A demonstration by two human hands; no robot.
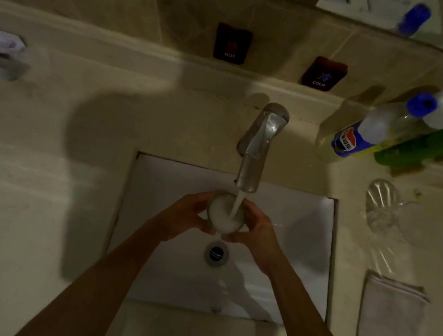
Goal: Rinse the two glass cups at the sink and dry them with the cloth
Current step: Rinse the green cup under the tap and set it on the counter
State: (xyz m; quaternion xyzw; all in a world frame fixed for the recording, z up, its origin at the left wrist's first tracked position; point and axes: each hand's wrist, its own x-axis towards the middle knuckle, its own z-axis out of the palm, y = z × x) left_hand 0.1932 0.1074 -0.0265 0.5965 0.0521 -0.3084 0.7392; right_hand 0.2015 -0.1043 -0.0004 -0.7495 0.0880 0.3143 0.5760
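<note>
Both hands (224, 221) curl around the glass cup (224, 214).

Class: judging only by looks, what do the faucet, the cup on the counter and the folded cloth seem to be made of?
Faucet: apparently polished metal, with bright streaky reflections. Cup on the counter: clear glass by its look; the counter shows through it. Cloth: soft woven fabric, probably towelling, matte grey-white with folded layered edges.

Cup (224, 213) under faucet (255, 155) above sink (172, 186); second cup (383, 206) and cloth (392, 317) right.
</note>
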